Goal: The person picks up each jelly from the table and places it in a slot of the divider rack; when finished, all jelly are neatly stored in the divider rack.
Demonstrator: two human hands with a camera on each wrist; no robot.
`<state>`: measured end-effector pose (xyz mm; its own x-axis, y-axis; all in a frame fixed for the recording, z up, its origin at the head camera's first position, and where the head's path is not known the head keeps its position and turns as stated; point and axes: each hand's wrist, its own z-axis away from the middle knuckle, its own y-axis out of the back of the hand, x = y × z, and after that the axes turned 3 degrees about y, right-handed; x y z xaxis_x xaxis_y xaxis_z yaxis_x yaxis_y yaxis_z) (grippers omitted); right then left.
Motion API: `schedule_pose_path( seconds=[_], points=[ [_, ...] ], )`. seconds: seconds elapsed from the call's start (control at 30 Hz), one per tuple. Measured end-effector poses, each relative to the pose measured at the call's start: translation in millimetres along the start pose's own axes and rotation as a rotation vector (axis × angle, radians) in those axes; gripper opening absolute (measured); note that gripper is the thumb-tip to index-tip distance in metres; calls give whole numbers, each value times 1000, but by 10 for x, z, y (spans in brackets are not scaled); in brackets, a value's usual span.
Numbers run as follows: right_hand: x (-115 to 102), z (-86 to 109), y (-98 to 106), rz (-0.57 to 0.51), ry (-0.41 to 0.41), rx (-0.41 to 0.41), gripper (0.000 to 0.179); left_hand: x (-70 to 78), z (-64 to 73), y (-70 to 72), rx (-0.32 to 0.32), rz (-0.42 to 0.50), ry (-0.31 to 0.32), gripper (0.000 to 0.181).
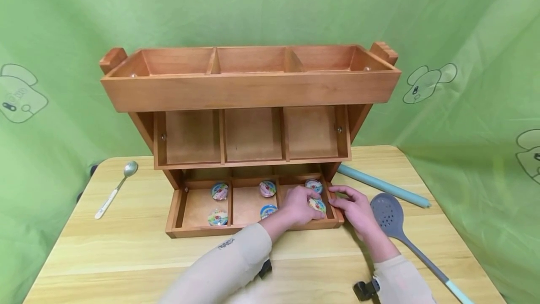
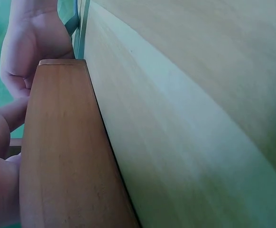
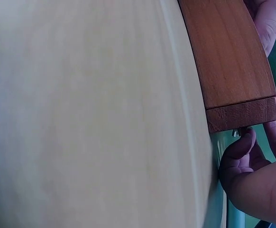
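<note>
In the head view, my left hand (image 1: 298,206) reaches into the right compartment of the bottom tray (image 1: 202,232) of a wooden three-tier rack. Its thumb and forefinger pinch a small round cup with a yellow-green printed lid (image 1: 317,205). Just behind sits another cup with a blue-and-white lid (image 1: 313,185). At the tray's right end my right hand (image 1: 356,208) grips the side wall. Its thumb (image 3: 240,142) lies by a small metal bolt on the outside, other fingers at the top edge. The middle compartment holds a pink-lidded cup (image 1: 267,188) and a partly covered blue-lidded cup (image 1: 268,210).
Two more cups, one pink-and-blue (image 1: 219,191) and one pale green (image 1: 217,216), lie in the left compartment. The rack's top tray (image 1: 249,93) overhangs the lower tiers. A spoon (image 1: 120,186) lies left; a teal tube (image 1: 384,185) and grey slotted ladle (image 1: 388,215) lie right.
</note>
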<state>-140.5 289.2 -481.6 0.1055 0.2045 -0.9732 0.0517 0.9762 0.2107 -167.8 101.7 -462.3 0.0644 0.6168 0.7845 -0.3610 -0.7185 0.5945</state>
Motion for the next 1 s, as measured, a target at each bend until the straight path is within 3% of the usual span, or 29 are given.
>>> schedule_pose_path(
  seconds=[0.6,1.0],
  points=[
    [15,2,-16,23,-11,7,38,-39,-43,-12,-81,51,24,32],
    [-33,7,-14,-7,-4,2,39,46,92,85,-60,51,-61,44]
  ],
)
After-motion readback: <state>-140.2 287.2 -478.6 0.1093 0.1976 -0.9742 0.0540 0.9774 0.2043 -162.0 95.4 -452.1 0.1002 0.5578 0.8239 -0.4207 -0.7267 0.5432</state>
